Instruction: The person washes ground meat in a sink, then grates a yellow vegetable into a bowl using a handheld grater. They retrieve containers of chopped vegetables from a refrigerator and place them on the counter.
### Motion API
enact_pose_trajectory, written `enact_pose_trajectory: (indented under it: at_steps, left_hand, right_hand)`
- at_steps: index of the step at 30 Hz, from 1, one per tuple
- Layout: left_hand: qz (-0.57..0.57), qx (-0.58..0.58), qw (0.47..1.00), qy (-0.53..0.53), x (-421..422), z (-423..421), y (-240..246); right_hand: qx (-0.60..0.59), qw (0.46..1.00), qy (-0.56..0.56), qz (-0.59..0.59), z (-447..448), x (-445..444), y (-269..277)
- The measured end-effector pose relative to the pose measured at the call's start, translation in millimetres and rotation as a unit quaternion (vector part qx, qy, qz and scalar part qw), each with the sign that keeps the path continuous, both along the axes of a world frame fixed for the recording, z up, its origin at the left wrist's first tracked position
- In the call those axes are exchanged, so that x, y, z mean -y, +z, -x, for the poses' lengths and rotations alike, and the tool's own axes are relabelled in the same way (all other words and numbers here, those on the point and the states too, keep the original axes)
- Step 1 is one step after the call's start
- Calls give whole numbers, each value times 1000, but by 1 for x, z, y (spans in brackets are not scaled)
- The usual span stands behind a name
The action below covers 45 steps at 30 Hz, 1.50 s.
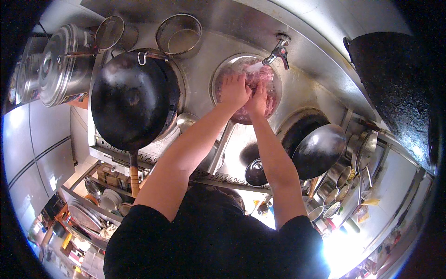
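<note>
A round metal basin [279,91] holds pieces of raw red meat [267,74] in pinkish water. My left hand [235,91] lies palm down over the meat in the left half of the basin, fingers spread. Beside it, nearer the middle, my right hand [258,100] reaches into the meat with its fingers pointing forward. Its fingertips are partly hidden by meat and water, so any grip there cannot be made out. From a wall faucet [277,52] above the basin, a stream of water falls among the meat, just beyond my fingers.
Left stands a large black wok [132,99] with a wooden handle. Mesh strainers [179,36] sit at the back. A ladle [187,120] lies left of the basin. On the right are another wok [318,150] and a perforated skimmer [367,150]. Lidded steel pots [62,66] stand far left.
</note>
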<state>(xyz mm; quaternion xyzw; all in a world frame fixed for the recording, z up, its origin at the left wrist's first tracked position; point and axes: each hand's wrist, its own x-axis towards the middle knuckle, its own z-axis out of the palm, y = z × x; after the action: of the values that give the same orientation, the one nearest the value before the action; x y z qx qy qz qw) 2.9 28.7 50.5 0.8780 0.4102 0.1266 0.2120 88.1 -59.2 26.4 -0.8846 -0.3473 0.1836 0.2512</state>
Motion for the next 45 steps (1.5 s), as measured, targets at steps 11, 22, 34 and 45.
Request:
enact_pose_trajectory:
  at_steps: [11, 22, 34, 45]
  left_hand:
    - [158, 198, 967, 11, -7, 54, 37]
    - [744, 76, 638, 184, 127, 190, 66]
    - [729, 104, 659, 150, 149, 188, 67]
    - [732, 101, 666, 104, 168, 285, 107]
  right_hand:
    - [-389, 913, -85, -82, -57, -55, 75]
    - [-451, 842, -215, -202, -97, -74, 43]
    - [-224, 965, 106, 92, -63, -89, 212]
    - [-300, 937, -65, -169, -10, 96, 201]
